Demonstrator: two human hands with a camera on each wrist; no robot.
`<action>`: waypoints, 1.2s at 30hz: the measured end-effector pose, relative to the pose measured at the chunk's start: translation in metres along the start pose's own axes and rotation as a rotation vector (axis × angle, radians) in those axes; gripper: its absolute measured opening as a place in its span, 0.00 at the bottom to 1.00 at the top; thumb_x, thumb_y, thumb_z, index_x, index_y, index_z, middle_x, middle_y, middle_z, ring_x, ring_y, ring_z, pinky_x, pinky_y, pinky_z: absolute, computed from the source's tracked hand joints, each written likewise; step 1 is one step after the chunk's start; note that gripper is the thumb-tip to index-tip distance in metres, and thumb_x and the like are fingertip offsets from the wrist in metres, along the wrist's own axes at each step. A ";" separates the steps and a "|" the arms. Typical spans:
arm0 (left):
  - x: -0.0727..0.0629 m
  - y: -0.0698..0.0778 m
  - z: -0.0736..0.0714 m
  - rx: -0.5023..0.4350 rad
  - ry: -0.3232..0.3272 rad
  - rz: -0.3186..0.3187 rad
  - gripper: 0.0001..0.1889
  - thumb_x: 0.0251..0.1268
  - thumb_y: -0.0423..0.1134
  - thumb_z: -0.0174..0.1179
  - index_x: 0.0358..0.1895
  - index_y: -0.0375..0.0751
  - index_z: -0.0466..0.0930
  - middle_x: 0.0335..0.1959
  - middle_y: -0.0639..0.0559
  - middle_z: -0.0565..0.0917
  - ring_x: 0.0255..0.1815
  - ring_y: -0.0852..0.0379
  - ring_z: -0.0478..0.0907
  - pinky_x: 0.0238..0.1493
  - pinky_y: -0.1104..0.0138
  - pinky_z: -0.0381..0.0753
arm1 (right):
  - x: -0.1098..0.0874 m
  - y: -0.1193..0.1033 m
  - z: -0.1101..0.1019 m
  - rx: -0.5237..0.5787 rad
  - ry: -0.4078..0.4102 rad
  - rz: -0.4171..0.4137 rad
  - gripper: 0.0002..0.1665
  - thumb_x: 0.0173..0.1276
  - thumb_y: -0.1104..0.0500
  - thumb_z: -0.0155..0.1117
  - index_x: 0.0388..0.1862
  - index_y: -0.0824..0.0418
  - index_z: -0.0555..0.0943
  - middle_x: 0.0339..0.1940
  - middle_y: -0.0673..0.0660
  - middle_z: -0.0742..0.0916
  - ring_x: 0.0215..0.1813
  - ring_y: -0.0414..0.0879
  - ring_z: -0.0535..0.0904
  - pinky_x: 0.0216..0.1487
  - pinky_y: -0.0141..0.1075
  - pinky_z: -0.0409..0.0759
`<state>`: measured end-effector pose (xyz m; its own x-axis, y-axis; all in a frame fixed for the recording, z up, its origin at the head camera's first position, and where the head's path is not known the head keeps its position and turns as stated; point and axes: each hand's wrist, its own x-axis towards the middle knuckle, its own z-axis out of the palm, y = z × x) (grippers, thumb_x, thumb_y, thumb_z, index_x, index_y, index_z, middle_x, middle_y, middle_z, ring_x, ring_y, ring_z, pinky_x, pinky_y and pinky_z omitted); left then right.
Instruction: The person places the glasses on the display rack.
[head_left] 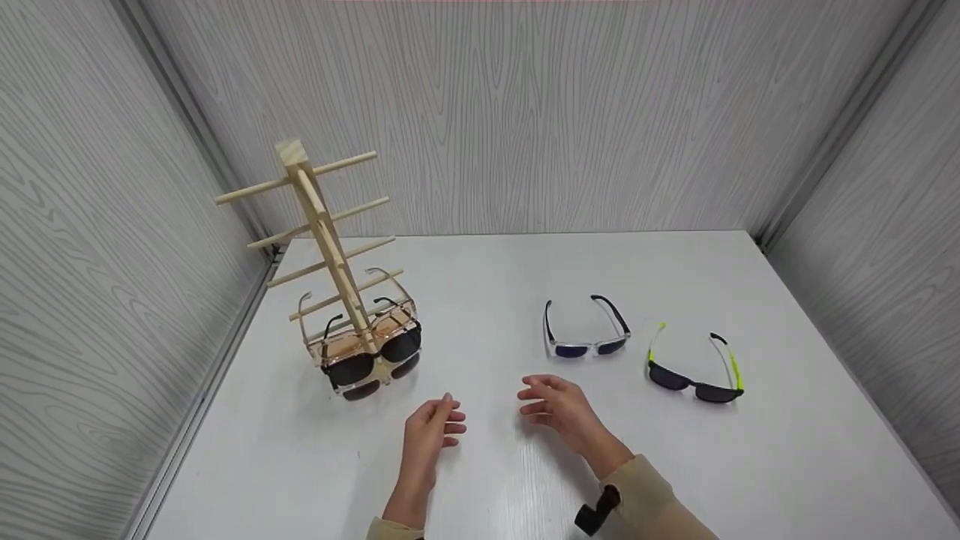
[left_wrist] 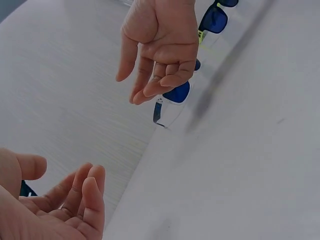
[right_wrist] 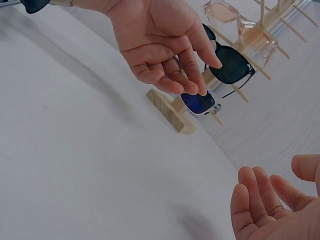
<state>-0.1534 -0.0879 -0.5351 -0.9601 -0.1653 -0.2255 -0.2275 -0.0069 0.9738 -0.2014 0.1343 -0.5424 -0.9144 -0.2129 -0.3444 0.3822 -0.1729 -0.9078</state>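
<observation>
Both hands hover over the white table, palms turned toward each other and fingers loosely bent around nothing. My left hand (head_left: pixel 431 435) is at the lower middle, nearest the wooden eyewear rack (head_left: pixel 322 225). Black sunglasses (head_left: pixel 351 370) hang low on the rack, between a peach-tinted pair (head_left: pixel 341 346) above and a clear-framed dark-lensed pair (head_left: pixel 362 390) below. My right hand (head_left: pixel 562 412) is a little in front of clear-framed sunglasses (head_left: pixel 572 351) with dark temples, which lie on the table. Further right lie black sunglasses with yellow-green temples (head_left: pixel 735 369). Each wrist view shows both hands apart.
The rack's upper wooden pegs (head_left: pixel 345 163) stick out to both sides and hold no glasses. Grey wood-grain panels (head_left: pixel 487 112) enclose the white table (head_left: pixel 480 285) at the back and both sides. A black strap piece (head_left: pixel 598 511) hangs by the right sleeve.
</observation>
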 end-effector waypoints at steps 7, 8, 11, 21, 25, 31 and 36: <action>0.002 -0.001 0.017 -0.001 -0.050 0.045 0.22 0.69 0.50 0.52 0.45 0.29 0.77 0.32 0.46 0.82 0.32 0.51 0.81 0.31 0.65 0.80 | -0.006 0.000 -0.017 0.036 0.049 -0.003 0.28 0.68 0.52 0.59 0.59 0.70 0.69 0.39 0.58 0.84 0.39 0.50 0.82 0.43 0.41 0.79; 0.003 -0.001 0.018 -0.001 -0.053 0.045 0.22 0.69 0.50 0.52 0.45 0.30 0.77 0.32 0.45 0.82 0.33 0.51 0.81 0.31 0.65 0.80 | -0.007 -0.001 -0.019 0.041 0.058 -0.003 0.28 0.68 0.52 0.59 0.58 0.70 0.69 0.39 0.58 0.84 0.39 0.50 0.82 0.43 0.41 0.79; 0.004 -0.003 0.020 0.002 -0.049 0.048 0.22 0.68 0.50 0.52 0.45 0.30 0.77 0.32 0.45 0.82 0.33 0.51 0.81 0.31 0.65 0.80 | -0.009 0.000 -0.024 0.048 0.078 -0.002 0.29 0.68 0.52 0.59 0.59 0.71 0.69 0.40 0.59 0.84 0.39 0.50 0.82 0.44 0.41 0.79; 0.011 -0.001 0.042 -0.007 -0.070 0.048 0.20 0.68 0.49 0.53 0.44 0.31 0.77 0.32 0.45 0.82 0.31 0.53 0.81 0.31 0.63 0.80 | -0.014 0.004 -0.059 0.035 0.201 -0.016 0.21 0.69 0.56 0.57 0.54 0.70 0.72 0.37 0.59 0.84 0.36 0.49 0.82 0.40 0.40 0.80; 0.013 0.000 0.055 0.004 -0.104 0.055 0.19 0.68 0.49 0.53 0.43 0.32 0.78 0.32 0.46 0.82 0.31 0.53 0.80 0.31 0.63 0.80 | -0.017 0.003 -0.073 0.009 0.248 -0.003 0.20 0.70 0.56 0.56 0.54 0.69 0.73 0.37 0.59 0.84 0.36 0.48 0.82 0.39 0.40 0.80; 0.015 0.001 0.070 -0.003 -0.146 0.054 0.20 0.68 0.50 0.53 0.43 0.33 0.78 0.32 0.45 0.82 0.32 0.51 0.81 0.31 0.64 0.80 | -0.021 -0.003 -0.086 0.021 0.296 0.015 0.20 0.71 0.55 0.55 0.55 0.68 0.72 0.39 0.58 0.84 0.37 0.48 0.81 0.40 0.40 0.80; 0.018 0.002 0.080 -0.018 -0.160 0.051 0.20 0.68 0.50 0.53 0.44 0.32 0.78 0.32 0.45 0.82 0.31 0.52 0.81 0.31 0.63 0.81 | -0.023 -0.007 -0.095 0.032 0.320 0.003 0.24 0.70 0.54 0.56 0.58 0.68 0.70 0.42 0.58 0.83 0.40 0.48 0.81 0.42 0.39 0.79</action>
<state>-0.1847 -0.0116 -0.5394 -0.9843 -0.0072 -0.1762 -0.1761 -0.0202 0.9842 -0.1956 0.2320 -0.5504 -0.9068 0.0991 -0.4098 0.3845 -0.2040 -0.9003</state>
